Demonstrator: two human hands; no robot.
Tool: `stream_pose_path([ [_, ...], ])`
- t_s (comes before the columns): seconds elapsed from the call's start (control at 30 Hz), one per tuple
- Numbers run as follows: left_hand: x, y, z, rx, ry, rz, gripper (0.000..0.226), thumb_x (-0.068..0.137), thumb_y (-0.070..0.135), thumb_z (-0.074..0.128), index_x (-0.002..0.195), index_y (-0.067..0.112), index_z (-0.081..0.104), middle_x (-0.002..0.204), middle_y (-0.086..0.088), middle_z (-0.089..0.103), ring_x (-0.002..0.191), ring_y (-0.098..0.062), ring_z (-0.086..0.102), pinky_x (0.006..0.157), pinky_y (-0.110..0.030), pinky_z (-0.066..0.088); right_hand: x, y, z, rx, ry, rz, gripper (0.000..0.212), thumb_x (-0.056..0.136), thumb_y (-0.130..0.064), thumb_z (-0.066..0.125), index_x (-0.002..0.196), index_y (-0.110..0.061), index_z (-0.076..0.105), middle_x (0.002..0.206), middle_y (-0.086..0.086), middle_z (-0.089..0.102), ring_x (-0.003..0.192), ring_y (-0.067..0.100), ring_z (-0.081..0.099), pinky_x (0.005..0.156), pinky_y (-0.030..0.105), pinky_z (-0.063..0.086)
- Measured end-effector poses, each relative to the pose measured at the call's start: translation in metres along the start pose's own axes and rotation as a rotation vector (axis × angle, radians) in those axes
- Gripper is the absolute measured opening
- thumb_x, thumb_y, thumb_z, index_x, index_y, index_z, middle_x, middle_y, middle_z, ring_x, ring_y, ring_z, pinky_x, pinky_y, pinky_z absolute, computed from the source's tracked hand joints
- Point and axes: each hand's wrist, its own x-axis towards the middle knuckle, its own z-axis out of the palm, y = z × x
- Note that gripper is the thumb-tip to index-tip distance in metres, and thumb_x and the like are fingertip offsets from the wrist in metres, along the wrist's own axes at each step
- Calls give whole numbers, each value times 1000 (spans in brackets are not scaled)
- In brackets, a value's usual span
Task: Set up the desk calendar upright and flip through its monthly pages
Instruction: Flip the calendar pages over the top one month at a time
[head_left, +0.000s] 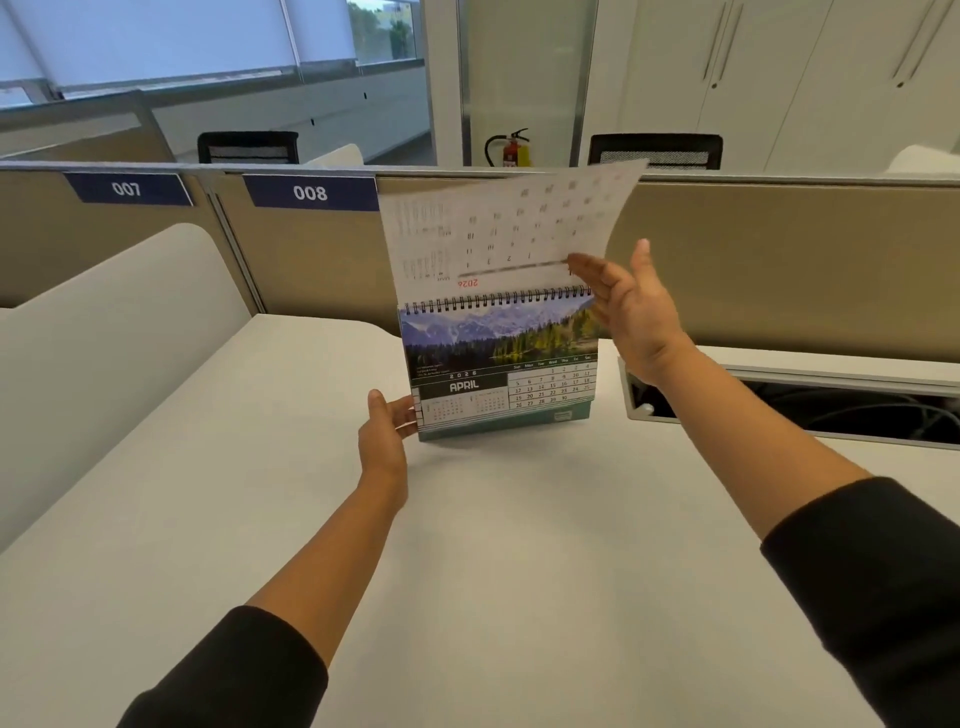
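A spiral-bound desk calendar (501, 371) stands upright on the white desk (519, 545), showing the April page with a mountain lake photo. Above the spiral, one page (498, 228) is lifted up and blurred, its printed side upside down. My left hand (387, 434) grips the calendar's lower left corner, thumb on the front. My right hand (631, 306) is at the upper right by the spiral, fingers spread, fingertips touching the lifted page's lower right part.
A beige partition (779, 260) with labels 007 and 008 runs behind the desk. An open cable tray (800, 402) is set into the desk at the right. A white divider (104, 338) curves along the left. Chairs and a fire extinguisher (511, 150) stand beyond.
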Motion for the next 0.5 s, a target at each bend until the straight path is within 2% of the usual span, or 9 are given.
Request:
stream_pose_path([
  [0.07, 1, 2, 1, 23, 16, -5, 44, 100, 38, 21, 107, 15, 58, 126, -11, 60, 102, -20, 52, 92, -33, 38, 6, 1, 3, -142, 8, -7, 65, 96, -52, 4, 122, -23, 56, 147, 4, 44, 140, 23, 30, 116, 46, 21],
  [0.13, 3, 2, 1, 77, 33, 8, 34, 99, 30, 31, 113, 13, 57, 127, -10, 59, 104, -21, 53, 85, -29, 41, 12, 4, 5, -276, 7, 4, 58, 95, -55, 9, 115, -31, 58, 151, 5, 38, 143, 25, 25, 117, 51, 18],
  [0.2, 4, 0, -1, 125, 30, 46, 29, 98, 22, 39, 117, 10, 57, 127, -11, 58, 111, -25, 54, 81, -26, 44, 15, 8, 5, -413, 5, 20, 59, 82, -74, 13, 104, -46, 61, 157, 4, 26, 146, 26, 16, 116, 57, 12],
  [0.27, 5, -3, -3, 142, 17, 70, 27, 96, 16, 44, 118, 8, 57, 126, -13, 59, 117, -28, 54, 83, -26, 46, 19, 12, 2, -513, 19, 30, 68, 67, -87, 13, 105, -55, 60, 160, 1, 16, 148, 28, 6, 116, 59, 4],
  [0.37, 7, -3, -5, 148, 9, 72, 26, 93, 13, 50, 115, 5, 59, 123, -16, 61, 114, -30, 56, 82, -26, 49, 18, 14, 1, -531, 57, 0, 71, 74, -78, 12, 116, -46, 60, 161, 4, 11, 149, 27, -3, 116, 59, 0],
  [0.47, 7, -2, -4, 143, -4, 74, 19, 91, 14, 55, 104, 3, 63, 116, -17, 65, 103, -29, 61, 70, -20, 51, 8, 10, 2, -390, 108, -68, 53, 85, -65, 16, 100, -45, 62, 158, 9, 23, 148, 26, 10, 117, 54, 10],
  [0.5, 7, 0, -4, 143, -7, 69, 16, 90, 16, 55, 99, 4, 63, 114, -17, 66, 99, -27, 62, 68, -20, 52, 6, 10, 0, -334, 154, -76, 49, 90, -59, 17, 103, -41, 61, 156, 9, 26, 147, 26, 13, 118, 49, 11],
])
